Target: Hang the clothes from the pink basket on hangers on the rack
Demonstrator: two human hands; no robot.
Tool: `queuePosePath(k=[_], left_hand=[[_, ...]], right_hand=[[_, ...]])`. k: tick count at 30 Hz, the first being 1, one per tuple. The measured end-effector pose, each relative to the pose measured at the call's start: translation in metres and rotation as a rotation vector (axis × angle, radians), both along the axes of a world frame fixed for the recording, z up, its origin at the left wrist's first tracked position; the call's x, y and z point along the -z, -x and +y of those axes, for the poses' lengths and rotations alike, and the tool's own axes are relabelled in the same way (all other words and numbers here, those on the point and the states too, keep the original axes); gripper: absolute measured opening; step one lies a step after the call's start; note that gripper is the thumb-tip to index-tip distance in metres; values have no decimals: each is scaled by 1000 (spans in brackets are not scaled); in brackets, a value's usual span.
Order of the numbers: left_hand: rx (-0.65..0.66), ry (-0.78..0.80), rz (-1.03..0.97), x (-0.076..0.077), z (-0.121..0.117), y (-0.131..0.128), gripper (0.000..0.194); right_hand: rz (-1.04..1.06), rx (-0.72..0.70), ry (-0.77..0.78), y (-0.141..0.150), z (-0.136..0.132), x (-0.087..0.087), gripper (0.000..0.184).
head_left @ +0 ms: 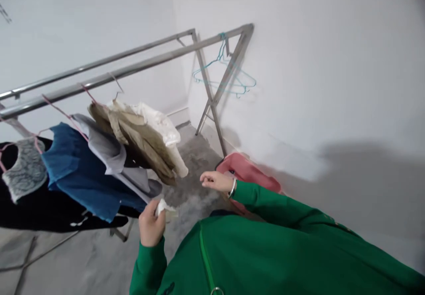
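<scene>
My left hand (pixel 152 223) is closed on a small piece of white cloth (pixel 162 207), whose loose end points right. Its full shape is hidden by my fingers. My right hand (pixel 216 181), with a pale bracelet at the wrist, hovers with loosely curled fingers and nothing visible in them. Below and behind that hand lies a pink basin (pixel 250 171). Clothes hang at left on the rack: a blue shirt (pixel 83 175), a grey garment (pixel 106 144), an olive garment (pixel 139 142) and a white garment (pixel 162 124). The left hand is just beside the blue shirt's lower edge.
A metal drying rack (pixel 133 68) stretches from the left to the wall corner, on crossed legs. Teal hangers (pixel 222 58) hang near its right end. A black garment with a grey patterned collar (pixel 26 166) hangs far left. Grey concrete floor (pixel 93 259) lies below; white walls rise behind.
</scene>
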State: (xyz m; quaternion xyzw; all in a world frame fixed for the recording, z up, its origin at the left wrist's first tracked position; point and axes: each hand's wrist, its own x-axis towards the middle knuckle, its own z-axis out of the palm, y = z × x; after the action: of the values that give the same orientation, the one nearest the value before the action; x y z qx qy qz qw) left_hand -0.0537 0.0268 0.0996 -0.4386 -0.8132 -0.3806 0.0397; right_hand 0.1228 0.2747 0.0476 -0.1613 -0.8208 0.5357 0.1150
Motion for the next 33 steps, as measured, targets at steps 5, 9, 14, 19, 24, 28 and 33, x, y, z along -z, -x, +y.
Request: queuePosePath(k=[5,9,14,19,24,28,33], left_hand=[[-101,198,233,20,2,-9,21],[-255,253,183,25,7,-23,24],[-336,153,60,24,24,-34,20],[-234,24,46,20,41,-36,19],[-318,22,256,16,57,-38,28],[-367,62,166,23,63,-36,33],[-335,-55,-225,32,67,-34,34]], right_hand=[[237,559,-379,15,124,-77,21],[252,927,-756,22,231,-150,35],[-176,994,-988,29,319,-185,45],[-355,958,-903,36,362,-173,26],[-167,923,-834,45,382,-169,29],[65,874,-808,51,374,-160,27],[238,758,-648,50,346,-124,25]])
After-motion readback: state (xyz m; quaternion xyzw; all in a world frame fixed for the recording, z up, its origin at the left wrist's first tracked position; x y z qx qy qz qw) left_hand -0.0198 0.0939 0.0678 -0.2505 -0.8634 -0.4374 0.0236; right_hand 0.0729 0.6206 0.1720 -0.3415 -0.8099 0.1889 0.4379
